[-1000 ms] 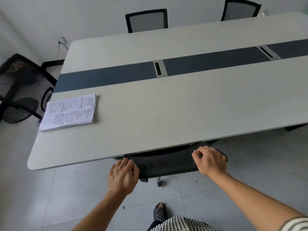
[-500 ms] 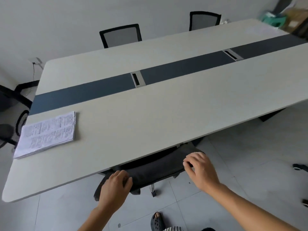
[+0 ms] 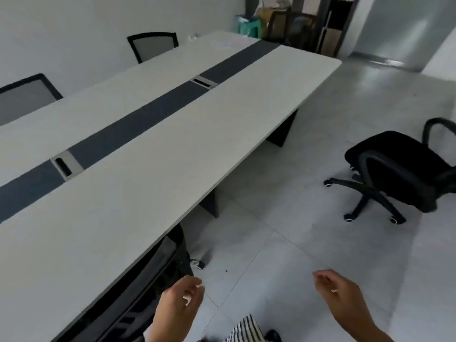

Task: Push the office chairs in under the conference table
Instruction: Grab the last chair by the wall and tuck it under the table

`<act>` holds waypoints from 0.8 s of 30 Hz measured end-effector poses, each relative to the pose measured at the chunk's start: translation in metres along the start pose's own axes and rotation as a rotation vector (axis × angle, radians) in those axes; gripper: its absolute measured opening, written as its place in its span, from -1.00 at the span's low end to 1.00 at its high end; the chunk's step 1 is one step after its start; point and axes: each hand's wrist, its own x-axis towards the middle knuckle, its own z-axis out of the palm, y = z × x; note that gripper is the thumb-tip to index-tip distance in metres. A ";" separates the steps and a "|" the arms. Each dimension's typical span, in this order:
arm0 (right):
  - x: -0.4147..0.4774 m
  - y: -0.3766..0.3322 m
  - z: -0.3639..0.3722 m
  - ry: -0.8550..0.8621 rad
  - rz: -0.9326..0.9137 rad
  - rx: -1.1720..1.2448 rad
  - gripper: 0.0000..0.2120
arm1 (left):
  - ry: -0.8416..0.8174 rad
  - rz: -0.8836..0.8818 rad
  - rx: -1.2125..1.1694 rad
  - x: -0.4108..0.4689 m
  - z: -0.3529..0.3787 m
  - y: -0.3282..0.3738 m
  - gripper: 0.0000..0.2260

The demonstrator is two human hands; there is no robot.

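Mostly hidden, the near office chair [image 3: 148,287] sits tucked under the conference table's [image 3: 153,169] near edge; I see only its dark back. My left hand [image 3: 177,307] hangs just beside it, fingers loosely curled, holding nothing. My right hand [image 3: 343,297], equally loose, is empty. Another black chair [image 3: 394,169] stands well apart, partly cut off.

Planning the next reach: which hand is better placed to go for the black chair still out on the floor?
Right, probably. The right hand hangs empty over open floor on the same side as the black chair. The left hand sits beside the tucked chair at the table edge.
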 end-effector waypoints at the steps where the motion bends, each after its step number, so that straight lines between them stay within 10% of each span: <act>1: 0.000 0.018 -0.017 0.036 0.055 0.017 -0.81 | -0.027 -0.002 0.001 0.008 0.014 0.007 -0.84; 24: 0.139 0.145 -0.247 0.731 0.627 0.220 -0.84 | -0.691 0.444 0.167 0.336 0.315 0.331 -0.87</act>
